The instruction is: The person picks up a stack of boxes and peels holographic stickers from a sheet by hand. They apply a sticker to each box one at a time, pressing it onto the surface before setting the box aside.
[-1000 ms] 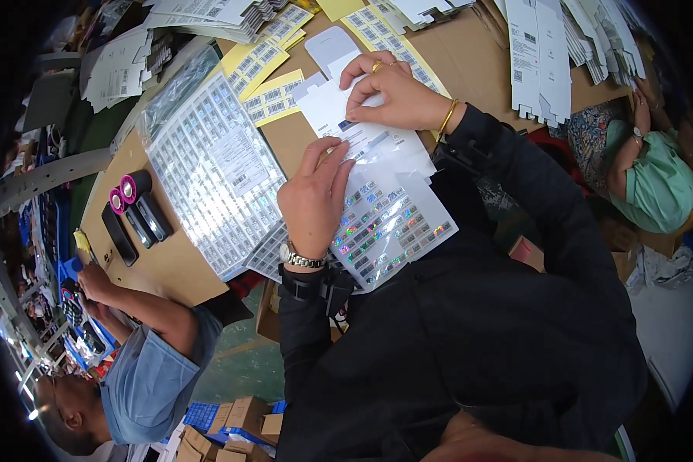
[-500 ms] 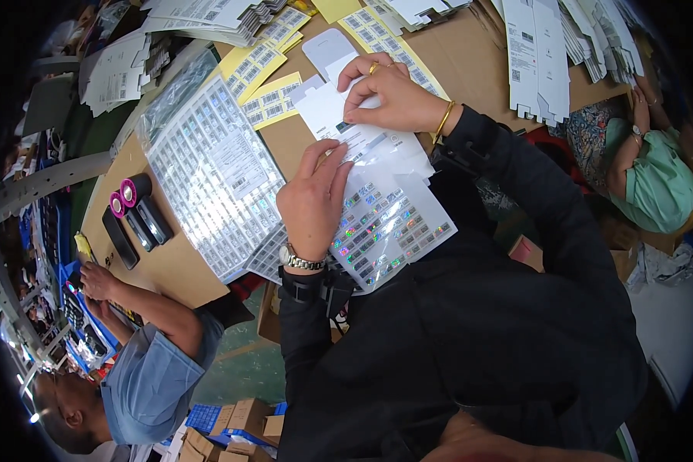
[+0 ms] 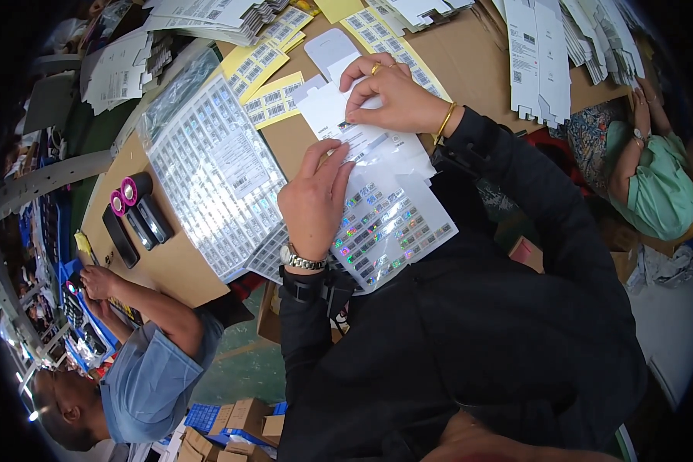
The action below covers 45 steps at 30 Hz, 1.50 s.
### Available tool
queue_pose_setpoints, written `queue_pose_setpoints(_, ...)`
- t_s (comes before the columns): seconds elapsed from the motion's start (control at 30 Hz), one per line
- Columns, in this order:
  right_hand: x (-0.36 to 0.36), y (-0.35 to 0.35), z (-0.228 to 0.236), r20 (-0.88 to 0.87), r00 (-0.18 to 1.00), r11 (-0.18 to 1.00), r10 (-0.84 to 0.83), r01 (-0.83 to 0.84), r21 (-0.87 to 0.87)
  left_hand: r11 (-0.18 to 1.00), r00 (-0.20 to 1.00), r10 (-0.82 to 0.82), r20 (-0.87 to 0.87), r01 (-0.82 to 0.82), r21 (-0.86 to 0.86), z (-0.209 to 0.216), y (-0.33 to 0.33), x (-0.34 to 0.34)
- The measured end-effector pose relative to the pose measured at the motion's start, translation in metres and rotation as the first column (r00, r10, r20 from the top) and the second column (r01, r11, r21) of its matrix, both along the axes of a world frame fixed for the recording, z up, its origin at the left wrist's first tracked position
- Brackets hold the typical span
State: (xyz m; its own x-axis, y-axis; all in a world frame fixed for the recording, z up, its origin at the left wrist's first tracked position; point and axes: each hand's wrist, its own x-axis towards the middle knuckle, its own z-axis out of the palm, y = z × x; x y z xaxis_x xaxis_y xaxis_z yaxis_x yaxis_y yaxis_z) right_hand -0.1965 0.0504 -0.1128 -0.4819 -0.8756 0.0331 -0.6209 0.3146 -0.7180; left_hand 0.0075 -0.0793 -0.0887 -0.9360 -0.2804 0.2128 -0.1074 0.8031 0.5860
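A flat white carton blank [image 3: 327, 104] lies in front of me, its rounded flap pointing away. My right hand [image 3: 396, 96] rests over it, thumb and forefinger pinched at a small dark patch on its printed face. Whether a sticker is between those fingertips is too small to tell. My left hand [image 3: 313, 200] is closer to me, fingers bent together with the tips down on the carton's lower part. Beside and beneath it a sheet of shiny holographic stickers [image 3: 393, 231] overhangs the table edge, with some gaps in its rows. What the left fingers grip is hidden.
Left of the carton lies a large clear-wrapped sticker sheet [image 3: 208, 169]. Yellow label sheets [image 3: 273, 104] and stacked carton blanks [image 3: 200, 19] are farther off. More carton blanks [image 3: 539, 61] lie right. Black devices [image 3: 148, 219] sit left. Co-workers [image 3: 154, 369] are on both sides.
My right fingertips have shifted very slightly over the dark patch on the carton. My left hand and the sheets stay almost where they were.
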Motion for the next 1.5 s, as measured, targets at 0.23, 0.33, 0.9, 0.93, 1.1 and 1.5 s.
queue_pose_setpoints(0.23, 0.000, 0.000, -0.003, -0.005, 1.000, 0.999, -0.026, 0.026, -0.042, 1.000, 1.000, -0.005, -0.020, 0.005, -0.001, -0.001, 0.001, 0.000)
queue_pose_setpoints(0.33, 0.001, -0.001, -0.004, -0.008, 1.000, 0.999, -0.030, 0.030, -0.045, 1.000, 1.000, -0.001, -0.014, 0.001, 0.004, 0.000, 0.001, -0.001)
queue_pose_setpoints(0.9, 0.007, -0.007, -0.005, -0.078, 0.990, 0.992, -0.122, 0.120, -0.028, 1.000, 0.999, -0.007, -0.039, 0.006, -0.013, 0.000, 0.002, 0.001)
queue_pose_setpoints(0.93, 0.007, -0.007, -0.005, -0.083, 0.989, 0.992, -0.124, 0.121, -0.032, 1.000, 0.999, -0.008, -0.031, 0.008, -0.014, 0.000, 0.002, 0.001)
queue_pose_setpoints(1.1, 0.004, 0.001, 0.002, -0.125, 0.984, 0.982, -0.131, 0.111, -0.153, 0.997, 0.999, 0.032, -0.001, -0.032, 0.068, 0.010, 0.002, 0.011)
queue_pose_setpoints(1.5, 0.057, 0.080, 0.026, 0.151, 0.905, 0.917, -0.398, 0.394, 0.061, 0.985, 1.000, 0.003, 0.012, -0.005, 0.175, 0.000, -0.002, 0.033)
